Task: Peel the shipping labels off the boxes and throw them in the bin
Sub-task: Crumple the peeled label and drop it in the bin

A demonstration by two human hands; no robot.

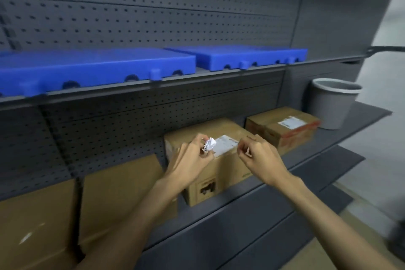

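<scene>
A brown cardboard box (221,173) stands on the dark shelf, with a white shipping label (225,144) stuck flat on its top. My left hand (192,158) holds a crumpled white label ball (209,144) at the label's left end. My right hand (258,155) hovers at the label's right end, thumb and forefinger pinched together; whether they grip the label's edge I cannot tell. A second box (282,131) with its own label (291,121) sits further right. A grey bin (333,103) stands at the shelf's right end.
Two larger plain cardboard boxes (114,199) stand on the shelf at the left. Blue plastic panels (92,66) lie on the shelf above. Perforated dark back panels (153,17) close off the rear. Light floor shows at the right.
</scene>
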